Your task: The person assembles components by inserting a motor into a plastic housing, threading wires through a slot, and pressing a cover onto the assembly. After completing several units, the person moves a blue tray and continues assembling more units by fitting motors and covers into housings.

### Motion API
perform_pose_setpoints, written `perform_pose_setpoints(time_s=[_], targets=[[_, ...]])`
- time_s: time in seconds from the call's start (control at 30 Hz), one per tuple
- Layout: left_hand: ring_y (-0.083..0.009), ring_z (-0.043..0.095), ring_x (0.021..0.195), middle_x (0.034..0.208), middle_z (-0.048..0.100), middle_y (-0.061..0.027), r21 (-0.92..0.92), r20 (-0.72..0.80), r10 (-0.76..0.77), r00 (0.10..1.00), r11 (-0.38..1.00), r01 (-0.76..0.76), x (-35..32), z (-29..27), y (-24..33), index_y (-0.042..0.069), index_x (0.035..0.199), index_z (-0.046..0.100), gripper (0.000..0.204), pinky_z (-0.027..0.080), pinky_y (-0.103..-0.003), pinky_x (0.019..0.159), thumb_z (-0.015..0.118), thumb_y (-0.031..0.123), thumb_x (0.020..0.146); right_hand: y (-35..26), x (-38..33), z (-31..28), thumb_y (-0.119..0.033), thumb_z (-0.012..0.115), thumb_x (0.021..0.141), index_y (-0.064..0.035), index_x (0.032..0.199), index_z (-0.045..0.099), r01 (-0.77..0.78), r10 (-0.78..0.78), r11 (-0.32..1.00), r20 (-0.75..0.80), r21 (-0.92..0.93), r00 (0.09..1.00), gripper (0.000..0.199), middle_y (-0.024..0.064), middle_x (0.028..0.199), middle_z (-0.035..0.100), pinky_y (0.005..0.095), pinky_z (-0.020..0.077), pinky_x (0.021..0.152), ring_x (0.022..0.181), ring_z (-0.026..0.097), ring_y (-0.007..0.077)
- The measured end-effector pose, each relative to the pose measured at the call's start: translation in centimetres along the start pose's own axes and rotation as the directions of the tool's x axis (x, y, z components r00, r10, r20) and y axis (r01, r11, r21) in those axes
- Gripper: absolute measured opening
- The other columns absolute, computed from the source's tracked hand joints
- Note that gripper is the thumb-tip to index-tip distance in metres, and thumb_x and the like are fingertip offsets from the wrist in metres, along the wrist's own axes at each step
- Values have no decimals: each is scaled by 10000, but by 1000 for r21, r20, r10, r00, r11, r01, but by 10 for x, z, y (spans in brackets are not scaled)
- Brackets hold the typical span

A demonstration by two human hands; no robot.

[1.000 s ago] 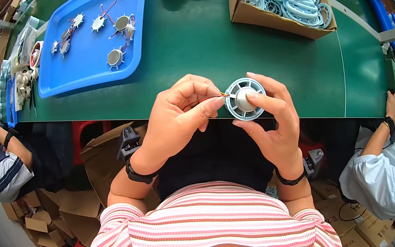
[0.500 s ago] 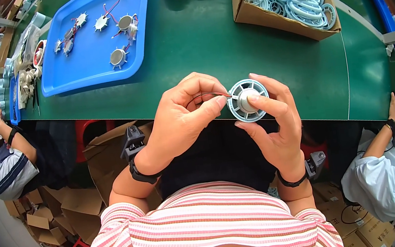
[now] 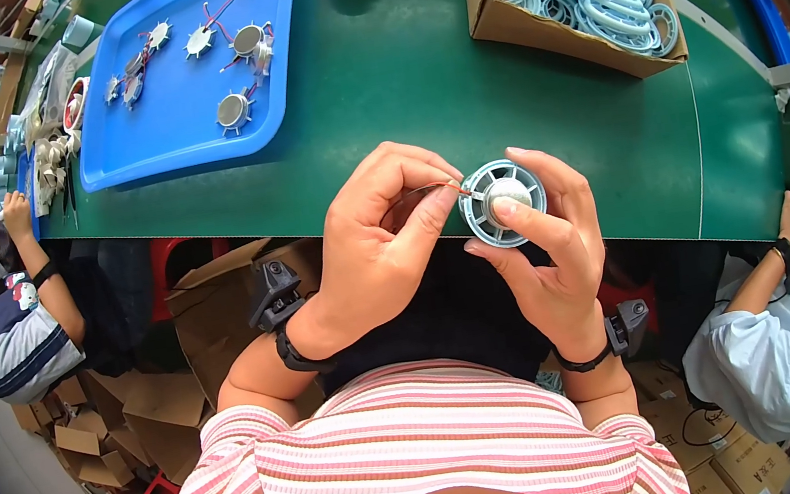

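Two hands hold a small round part above the near edge of a green worktable.

The green table [image 3: 453, 87] carries a blue tray [image 3: 193, 103] of small spiked metal parts on the left and a cardboard box [image 3: 492, 1] of pale blue plastic rings on the right. The left hand [image 3: 374, 240] is curled, thumb and forefinger pinched tight on a thin wire [image 3: 427, 188] whose tip meets the rim of a pale blue spoked wheel [image 3: 504, 202]. The right hand [image 3: 548, 256] closes around that wheel, thumb pressed on its white centre, fingers wrapped behind the right rim. The wheel sits between both hands, just right of the left fingertips.
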State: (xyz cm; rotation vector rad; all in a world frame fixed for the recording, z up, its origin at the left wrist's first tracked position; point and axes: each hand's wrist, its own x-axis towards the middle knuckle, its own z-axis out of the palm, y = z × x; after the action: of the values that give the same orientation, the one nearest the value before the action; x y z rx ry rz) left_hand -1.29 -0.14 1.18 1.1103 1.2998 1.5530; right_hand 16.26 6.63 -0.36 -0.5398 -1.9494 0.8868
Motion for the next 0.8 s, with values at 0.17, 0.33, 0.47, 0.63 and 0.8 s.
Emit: perform_pose_setpoints(time_s=[0.17,0.33,0.47,0.63,0.8], targets=[[-65,598,864,1133,631,-87,-11,41,-32,999,999,32,0,-4,6,-16,1048,653,66,485,-195,690,627,-13,987,0,3,-3,-40,887,737,-135,1201,642,9,-8,1000,27,-27,1000,533,228,1362,561,393,575,876,1138,640,333],[-90,617,939,1117,602,-75,-23,-49,-46,998,999,45,-6,6,7,-27,1021,637,47,523,-216,789,622,-38,977,-3,2,-3,-34,881,739,-129,1192,644,11,-11,1000,20,-27,1000,519,226,1355,563,401,570,890,1144,636,335],[-43,557,811,1113,624,-78,-228,30,-91,995,969,96,-4,0,4,-18,1038,650,74,461,-190,673,623,-29,970,-1,0,-4,-30,882,733,-127,1192,643,0,-1,1000,23,12,1000,527,226,1355,561,405,563,905,1152,633,337],[-46,563,844,1114,616,-82,-41,83,-140,987,989,144,5,-12,8,-22,1048,649,93,478,-195,721,616,-41,963,1,3,-7,-28,883,731,-130,1195,641,-28,27,999,60,19,998,533,225,1361,558,405,558,914,1168,624,338],[-67,589,916,1131,610,-87,93,167,-236,957,970,223,9,-15,17,-25,1044,651,81,506,-212,800,618,-34,970,3,5,-4,-27,883,728,-136,1204,639,6,-7,1000,40,22,999,546,227,1366,555,404,554,906,1166,618,343]])
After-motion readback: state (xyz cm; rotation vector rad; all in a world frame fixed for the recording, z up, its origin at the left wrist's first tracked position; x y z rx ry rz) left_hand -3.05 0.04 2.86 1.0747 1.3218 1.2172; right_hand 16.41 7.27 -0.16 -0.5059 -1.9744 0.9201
